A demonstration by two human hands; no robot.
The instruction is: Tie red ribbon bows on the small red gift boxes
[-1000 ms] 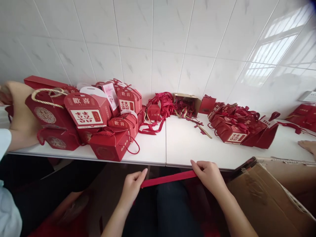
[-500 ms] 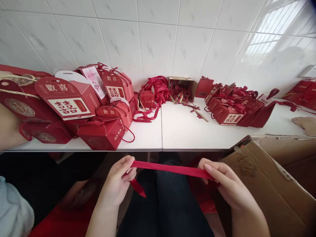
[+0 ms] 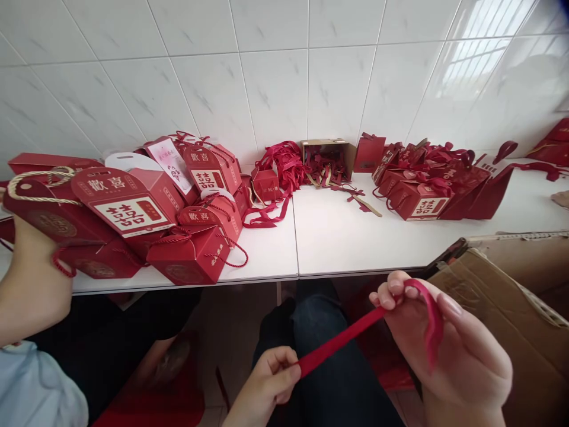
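Note:
A red ribbon point(image 3: 342, 339) is stretched at a slant between my two hands, above my lap. My left hand point(image 3: 273, 379), low in the middle, pinches its lower end. Higher and to the right, my right hand point(image 3: 448, 344) is turned palm up, with the ribbon passing between its curled fingers. The ribbon's loose end hangs in a curve by the right thumb and is slightly blurred.
Red gift boxes point(image 3: 133, 210) are piled on the white table point(image 3: 267, 255) at left; more red boxes point(image 3: 427, 198) stand at right. A ribbon heap point(image 3: 284, 163) and an open box point(image 3: 351, 159) lie between. A cardboard carton point(image 3: 502, 314) is at right. A person's arm point(image 3: 38, 279) reaches in at left.
My left hand has moved down and right, tilting the ribbon. My right hand has turned palm up and moved right, its ribbon end now showing. The view has shifted slightly.

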